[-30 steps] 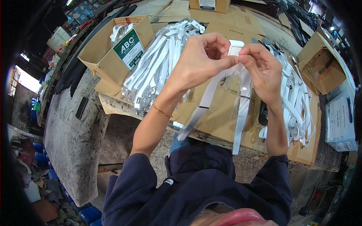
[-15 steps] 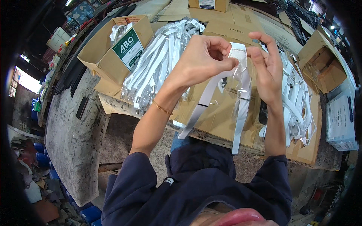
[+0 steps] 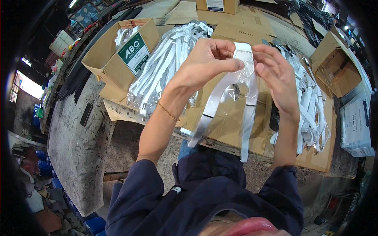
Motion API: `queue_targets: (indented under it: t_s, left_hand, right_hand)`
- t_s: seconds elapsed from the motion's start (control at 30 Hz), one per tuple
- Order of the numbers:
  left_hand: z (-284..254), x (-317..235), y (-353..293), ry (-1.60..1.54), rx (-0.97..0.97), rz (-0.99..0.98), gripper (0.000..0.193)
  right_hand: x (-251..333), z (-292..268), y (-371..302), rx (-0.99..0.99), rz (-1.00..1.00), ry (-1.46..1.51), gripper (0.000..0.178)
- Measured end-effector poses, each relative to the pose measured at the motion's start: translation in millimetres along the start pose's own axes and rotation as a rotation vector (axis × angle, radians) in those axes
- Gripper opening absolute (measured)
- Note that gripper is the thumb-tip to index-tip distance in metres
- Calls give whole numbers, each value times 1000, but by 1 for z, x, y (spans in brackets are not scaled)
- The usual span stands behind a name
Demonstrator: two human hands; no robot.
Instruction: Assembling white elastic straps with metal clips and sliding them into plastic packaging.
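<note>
A pair of white suspenders [image 3: 212, 101] hangs in front of me, its straps crossed by dark bands and joined at a stitched white patch [image 3: 243, 56]. Clear plastic film [image 3: 245, 71] covers the lower part of the patch and the strap tops. My left hand [image 3: 204, 63] is closed on the patch from the left, thumb on its front. At the patch's right edge, my right hand [image 3: 277, 74] has its fingers curled in against it; the exact grip is partly hidden. Behind my left hand lies a pile of bagged white suspenders [image 3: 161, 70]; loose white suspenders [image 3: 309, 106] lie beyond my right forearm.
Cardboard [image 3: 220, 122] covers the worktable. An open carton [image 3: 104, 65] with a green-and-white label stands left, and another open carton [image 3: 334, 70] lies right, above a pale blue box [image 3: 354, 126]. A dark phone-like slab [image 3: 86, 114] rests on the side table.
My right hand's raised fingers have come down and curled in to the patch's edge. The patch has shifted slightly left, with the straps swinging a little.
</note>
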State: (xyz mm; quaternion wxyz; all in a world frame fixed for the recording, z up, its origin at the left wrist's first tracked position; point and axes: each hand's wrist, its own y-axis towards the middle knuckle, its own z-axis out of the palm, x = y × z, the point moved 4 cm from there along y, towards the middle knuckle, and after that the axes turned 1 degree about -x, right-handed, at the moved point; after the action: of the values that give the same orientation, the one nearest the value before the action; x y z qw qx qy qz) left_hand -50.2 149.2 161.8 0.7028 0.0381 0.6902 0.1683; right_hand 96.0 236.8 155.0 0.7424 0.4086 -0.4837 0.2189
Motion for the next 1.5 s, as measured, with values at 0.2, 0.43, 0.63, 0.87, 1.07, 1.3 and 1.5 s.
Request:
queue_targets:
  t_s: [0.2,0.43,0.63,0.87,1.07,1.3,1.5]
  left_hand:
    - [2,2,-2,108,-41,15,22]
    - [9,4,-2,7,-91,58,18]
    - [4,7,-3,19,-43,10,19]
    - [12,8,-3,-9,-122,81,14]
    - [17,8,-2,31,-175,100,14]
    - [14,11,-5,-113,-190,100,16]
    - [12,11,-3,-229,-178,95,19]
  right_hand:
    - [19,31,-34,-284,-556,-881,12]
    - [20,37,-35,-392,-513,-958,11]
    - [13,34,-36,-369,-510,-923,12]
    - [15,40,-37,-349,-517,-910,10]
    - [13,44,-40,-379,-622,-960,12]
    - [5,46,-40,-477,-704,-976,18]
    - [10,49,-39,-493,-710,-1059,19]
